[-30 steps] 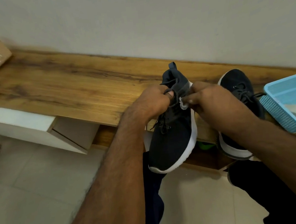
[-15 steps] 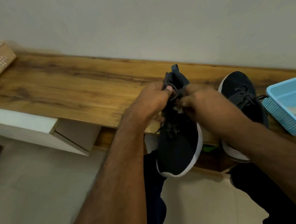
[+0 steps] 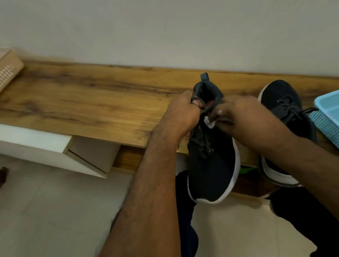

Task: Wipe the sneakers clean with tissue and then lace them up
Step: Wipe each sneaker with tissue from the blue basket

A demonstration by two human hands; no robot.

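Left hand (image 3: 180,114) pinches the dark grey lace (image 3: 198,101) of the dark knit white-soled sneaker (image 3: 214,165); right hand (image 3: 236,115) pinches the lace plus a white tissue wad (image 3: 209,122) (drop the tissue first). Tension both ends evenly.

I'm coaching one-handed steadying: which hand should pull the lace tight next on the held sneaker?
Probably the left hand: a lace loop sits round its finger at the sneaker collar. The right hand also pinches a tissue wad, so it is busier.

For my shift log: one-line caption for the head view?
Both hands, left hand and right hand, pull grey laces on a dark white-soled sneaker; the right also pinches white tissue.
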